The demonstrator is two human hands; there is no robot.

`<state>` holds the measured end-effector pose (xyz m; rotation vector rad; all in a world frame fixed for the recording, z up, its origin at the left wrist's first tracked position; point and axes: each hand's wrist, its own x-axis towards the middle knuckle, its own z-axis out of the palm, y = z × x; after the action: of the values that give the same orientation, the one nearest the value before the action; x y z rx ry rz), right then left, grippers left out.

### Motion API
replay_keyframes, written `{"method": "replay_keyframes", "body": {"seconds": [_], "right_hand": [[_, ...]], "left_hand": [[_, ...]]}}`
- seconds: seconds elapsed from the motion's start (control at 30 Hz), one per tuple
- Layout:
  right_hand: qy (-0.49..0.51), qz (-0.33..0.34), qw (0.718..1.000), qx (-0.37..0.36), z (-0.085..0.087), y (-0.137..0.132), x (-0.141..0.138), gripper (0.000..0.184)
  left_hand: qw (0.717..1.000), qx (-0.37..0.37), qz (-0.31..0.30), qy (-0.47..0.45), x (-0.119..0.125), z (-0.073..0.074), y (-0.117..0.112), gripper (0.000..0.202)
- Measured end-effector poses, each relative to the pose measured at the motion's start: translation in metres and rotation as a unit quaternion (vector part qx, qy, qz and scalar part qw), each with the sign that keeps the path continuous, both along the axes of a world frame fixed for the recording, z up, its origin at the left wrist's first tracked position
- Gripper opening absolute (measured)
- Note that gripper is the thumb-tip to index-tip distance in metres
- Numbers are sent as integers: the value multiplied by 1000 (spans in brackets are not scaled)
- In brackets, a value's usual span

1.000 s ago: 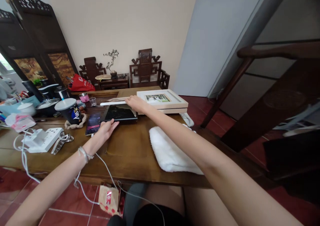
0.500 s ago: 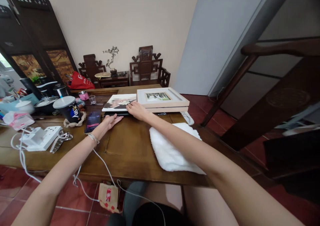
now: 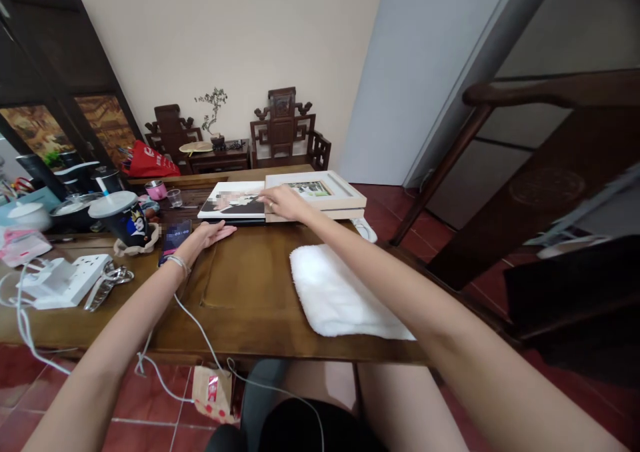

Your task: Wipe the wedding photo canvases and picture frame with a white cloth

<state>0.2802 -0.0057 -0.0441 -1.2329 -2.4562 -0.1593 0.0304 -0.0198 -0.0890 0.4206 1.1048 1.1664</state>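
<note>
A photo album (image 3: 227,202) with a picture on its white cover lies shut on the wooden table (image 3: 240,305), beside a stack of pale picture frames (image 3: 327,195). My right hand (image 3: 285,202) rests where the album meets the frames, fingers stretched flat over the album's right edge. My left hand (image 3: 207,233) lies open and flat on the table just in front of the album, next to a phone (image 3: 174,237).
A white fluffy towel (image 3: 340,292) lies at the right front. At the left stand a lidded cup with a straw (image 3: 123,215), a white power strip (image 3: 75,279) with cables, keys (image 3: 107,282) and pots. A dark wooden chair (image 3: 550,192) is at the right.
The album's raised cover has come down under my right hand and now lies shut. My left hand has slid back slightly from the album's front edge.
</note>
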Motion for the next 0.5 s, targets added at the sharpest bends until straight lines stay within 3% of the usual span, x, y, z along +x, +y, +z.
{"method": "replay_keyframes", "body": {"seconds": [0.2, 0.37, 0.5], "right_hand": [[121, -156, 980, 3, -1, 5, 71, 40], [214, -310, 926, -21, -15, 6, 127, 43], [274, -388, 876, -78, -32, 12, 159, 46]], "left_hand": [[998, -12, 6, 61, 0, 2, 1, 44], [997, 3, 15, 82, 6, 4, -3, 42], [996, 13, 26, 87, 10, 1, -8, 41]]}}
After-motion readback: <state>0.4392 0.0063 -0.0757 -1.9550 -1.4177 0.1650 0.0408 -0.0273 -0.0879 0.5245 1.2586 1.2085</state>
